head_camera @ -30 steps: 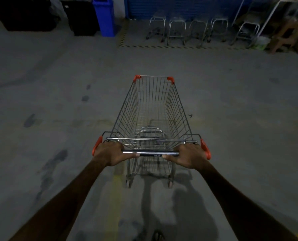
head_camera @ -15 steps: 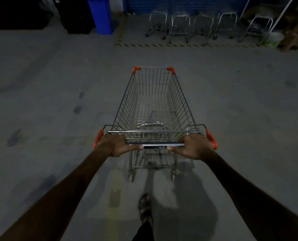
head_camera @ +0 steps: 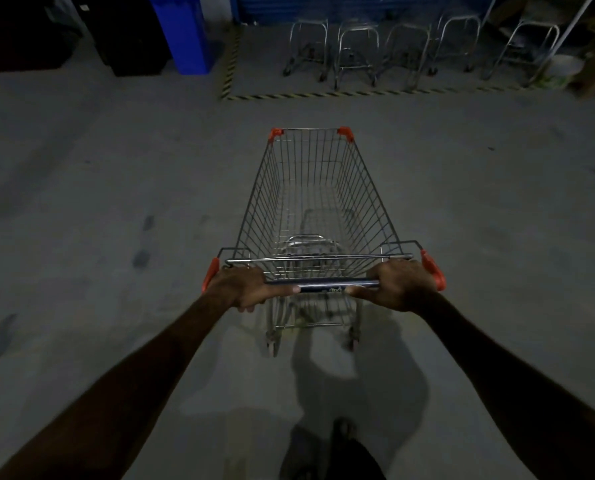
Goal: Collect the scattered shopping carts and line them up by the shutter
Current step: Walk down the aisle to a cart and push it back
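Cart mid-push toward row at shutter.
Left hand and right hand both on handle, fingers curled round the bar, one at each end. Cart empty, on floor in open space, nose aimed at striped line, well short of it. Parked carts stand side by side past the line, just before the blue shutter; blue bin to their left. Step looks like transport of one collected cart, roughly the last stretch. Next move likely calls for a straight push across the line, then steer into a free gap or row end, square with the rest, slow before contact, release.
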Motion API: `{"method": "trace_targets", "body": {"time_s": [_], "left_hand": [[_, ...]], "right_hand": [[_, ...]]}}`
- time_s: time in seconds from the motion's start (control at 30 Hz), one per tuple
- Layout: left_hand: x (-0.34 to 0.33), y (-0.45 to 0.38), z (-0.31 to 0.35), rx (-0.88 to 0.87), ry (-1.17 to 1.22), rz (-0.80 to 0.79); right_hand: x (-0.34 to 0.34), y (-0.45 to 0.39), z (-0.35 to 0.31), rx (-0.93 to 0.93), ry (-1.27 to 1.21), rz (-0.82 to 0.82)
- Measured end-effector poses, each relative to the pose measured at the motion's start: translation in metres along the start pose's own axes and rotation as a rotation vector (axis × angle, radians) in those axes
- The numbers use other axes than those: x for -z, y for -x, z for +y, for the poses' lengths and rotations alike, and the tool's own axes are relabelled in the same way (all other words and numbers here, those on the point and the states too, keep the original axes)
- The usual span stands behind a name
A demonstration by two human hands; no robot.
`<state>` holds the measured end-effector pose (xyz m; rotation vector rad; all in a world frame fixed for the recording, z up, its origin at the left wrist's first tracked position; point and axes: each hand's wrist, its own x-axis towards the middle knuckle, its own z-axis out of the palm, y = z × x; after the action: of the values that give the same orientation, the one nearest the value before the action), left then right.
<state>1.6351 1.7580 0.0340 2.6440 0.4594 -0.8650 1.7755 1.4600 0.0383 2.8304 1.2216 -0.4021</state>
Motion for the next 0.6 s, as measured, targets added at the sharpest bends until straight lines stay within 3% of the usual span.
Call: {"method": "trace_targets", "body": {"time_s": [0.2, 0.6], "left_hand": [[0.084, -0.107, -0.016, -0.009, 0.014, 0.060], [0.251, -0.293, -0.051, 0.161, -0.090, 0.223]], "right_hand": [[0.022, -0.138, 0.047, 0.015, -0.020, 0.035], [0.103, -0.401, 0.105, 0.065, 0.038, 0.036]]}}
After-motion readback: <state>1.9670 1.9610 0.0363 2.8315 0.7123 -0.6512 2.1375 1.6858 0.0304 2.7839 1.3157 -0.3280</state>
